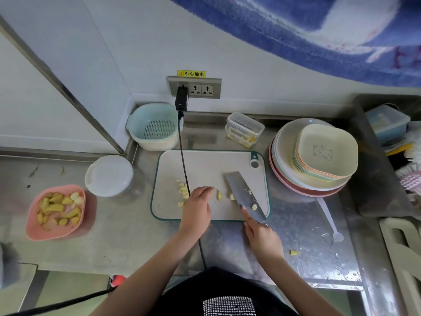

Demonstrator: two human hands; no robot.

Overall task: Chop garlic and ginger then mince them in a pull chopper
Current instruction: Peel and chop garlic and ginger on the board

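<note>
Currently the cleaver (246, 196) is gripped by the right hand (262, 238); the flat, released left hand (197, 207) could be nicked beside the garlic (184, 192).

Both bare forearms reach forward from the near edge of the worktop. The left hand (197, 209) lies palm down, its fingers straight and close together, pointing away and slightly right, fingertips (208, 189) touching down. The right hand (262, 238) is curled round a cleaver's handle, its forefinger stretched along the near end of the blade, wrist angled inward.
</note>
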